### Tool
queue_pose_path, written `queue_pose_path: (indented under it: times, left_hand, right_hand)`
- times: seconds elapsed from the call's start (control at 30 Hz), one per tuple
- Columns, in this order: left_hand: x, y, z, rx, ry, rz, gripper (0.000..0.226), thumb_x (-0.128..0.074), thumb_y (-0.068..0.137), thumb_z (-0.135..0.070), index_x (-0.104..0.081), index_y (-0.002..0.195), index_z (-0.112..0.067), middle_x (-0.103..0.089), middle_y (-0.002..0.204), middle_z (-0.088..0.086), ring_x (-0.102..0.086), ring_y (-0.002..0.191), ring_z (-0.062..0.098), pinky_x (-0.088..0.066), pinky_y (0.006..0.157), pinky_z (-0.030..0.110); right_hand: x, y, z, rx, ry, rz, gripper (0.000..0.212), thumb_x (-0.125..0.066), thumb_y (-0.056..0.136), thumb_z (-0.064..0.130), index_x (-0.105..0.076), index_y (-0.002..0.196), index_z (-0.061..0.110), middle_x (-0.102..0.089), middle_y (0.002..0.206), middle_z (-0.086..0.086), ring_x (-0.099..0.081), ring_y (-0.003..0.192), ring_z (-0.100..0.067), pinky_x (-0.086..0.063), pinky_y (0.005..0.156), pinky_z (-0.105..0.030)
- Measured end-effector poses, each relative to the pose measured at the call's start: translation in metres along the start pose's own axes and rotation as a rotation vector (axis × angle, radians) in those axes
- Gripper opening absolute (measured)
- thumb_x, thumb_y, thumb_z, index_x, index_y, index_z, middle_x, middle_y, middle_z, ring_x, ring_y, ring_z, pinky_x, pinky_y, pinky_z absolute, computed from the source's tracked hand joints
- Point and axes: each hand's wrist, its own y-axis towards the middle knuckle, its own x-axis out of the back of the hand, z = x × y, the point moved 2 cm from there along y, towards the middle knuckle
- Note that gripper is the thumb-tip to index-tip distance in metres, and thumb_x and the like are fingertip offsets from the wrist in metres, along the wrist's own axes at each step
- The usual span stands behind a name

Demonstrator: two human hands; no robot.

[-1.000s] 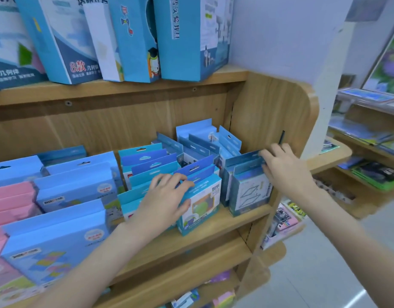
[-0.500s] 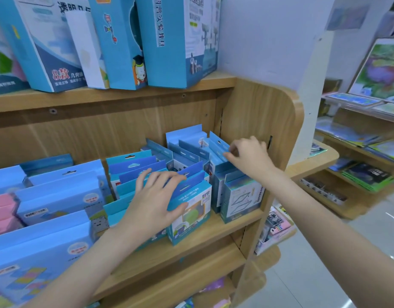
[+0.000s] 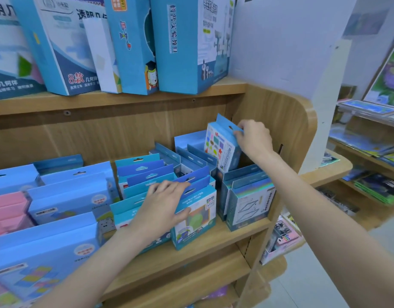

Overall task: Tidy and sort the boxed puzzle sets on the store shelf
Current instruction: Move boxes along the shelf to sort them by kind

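The right hand point(image 3: 255, 138) holds a small blue puzzle box point(image 3: 222, 147) by its top hanging tab; the fingers point(image 3: 240, 135) are clamped on the tab. This box shows coloured shapes on its front and is lifted and tilted above the far right row of boxes, near the wooden side panel point(image 3: 280, 121) of the shelf point(image 3: 213, 238).

The left hand point(image 3: 162, 207) rests on the tops of the middle boxes. Its fingers are spread apart and lie flat, and the thumb touches the front box with a green shape point(image 3: 195, 218). On the right, just beside it, stands a box with line drawings point(image 3: 249, 205), at the near edge of the shelf. Larger blue boxes point(image 3: 65, 196) and pink boxes point(image 3: 7, 210) fill the left side. Tall blue boxes point(image 3: 187, 47) stand on the upper shelf.
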Motion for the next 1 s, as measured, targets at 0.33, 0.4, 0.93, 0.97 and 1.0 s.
queue_pose_path:
  times: [0.33,0.4,0.93,0.97,1.0]
  left_hand:
    - [0.002,-0.008,-0.004,-0.035,0.007,-0.035,0.062,-0.051,0.089,-0.043,-0.026,0.142,-0.022,-0.037,0.139,-0.007,-0.028,0.128,0.014,-0.014,0.106,0.03]
    - [0.002,-0.012,-0.002,-0.067,0.019,-0.067,0.064,-0.062,0.082,-0.041,-0.037,0.137,-0.018,-0.047,0.131,-0.002,-0.039,0.122,0.019,-0.027,0.104,0.036]
    - [0.048,-0.09,0.057,0.06,0.021,-0.427,0.03,-0.037,0.082,-0.022,-0.057,0.103,-0.018,-0.061,0.102,-0.002,-0.047,0.098,0.013,-0.027,0.094,0.034]
    - [0.048,-0.096,0.06,0.078,0.032,-0.433,0.03,-0.037,0.081,-0.021,-0.056,0.104,-0.019,-0.061,0.103,-0.001,-0.047,0.099,0.014,-0.028,0.093,0.035]
    - [0.049,-0.103,0.063,0.099,0.046,-0.438,0.03,-0.038,0.08,-0.021,-0.054,0.105,-0.02,-0.06,0.104,0.0,-0.047,0.1,0.016,-0.028,0.092,0.035]
  right_hand:
    - [0.069,-0.027,-0.005,0.085,0.186,-0.157,0.015,-0.047,0.093,0.025,-0.061,0.089,0.019,-0.068,0.087,-0.006,-0.065,0.056,-0.023,-0.056,0.064,-0.045]
    - [0.074,-0.033,-0.006,0.127,0.224,-0.181,0.015,-0.048,0.093,0.024,-0.061,0.088,0.019,-0.067,0.086,-0.006,-0.065,0.06,-0.022,-0.055,0.06,-0.044]
    - [0.083,-0.072,0.048,0.618,0.367,0.164,0.016,-0.049,0.085,0.033,-0.059,0.083,0.02,-0.064,0.078,0.008,-0.055,0.075,-0.017,-0.04,0.064,-0.023]
    - [0.077,-0.075,0.055,0.648,0.374,0.236,0.014,-0.052,0.086,0.031,-0.059,0.082,0.021,-0.065,0.077,0.011,-0.056,0.074,-0.014,-0.041,0.064,-0.023]
    - [0.069,-0.077,0.062,0.676,0.383,0.303,0.01,-0.055,0.089,0.028,-0.059,0.081,0.022,-0.063,0.077,0.016,-0.056,0.073,-0.009,-0.041,0.061,-0.019]
